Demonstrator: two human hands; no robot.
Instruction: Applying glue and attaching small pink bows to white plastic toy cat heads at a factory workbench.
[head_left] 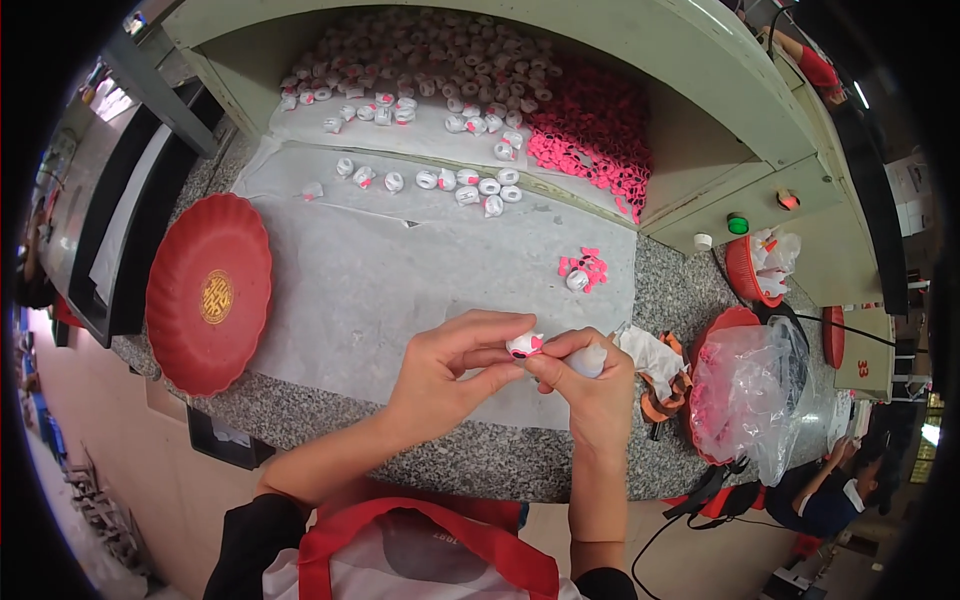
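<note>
Above the near part of the paper sheet, my left hand (pixel 455 368) pinches a small rounded white piece (pixel 522 345) with pink parts on it. My right hand (pixel 595 395) meets it from the other side, thumb and fingertips closed at the pink edge. Tucked in the right hand's fingers is a whitish translucent object (pixel 588 361), perhaps a small bottle; its kind is not clear. Beyond the right hand, a little heap of pink pieces (pixel 592 266) lies on the paper, with one white piece (pixel 577 280) beside it.
A shelf (pixel 690 185) at the back holds piles of white pieces (pixel 430 55) and pink pieces (pixel 590 130). Several white pieces (pixel 467 195) line the paper (pixel 380 270). A red scalloped tray (pixel 185 290) stands left. Right are an orange-and-white cloth (pixel 655 365), a plastic bag (pixel 750 390) and a red basket (pixel 741 270).
</note>
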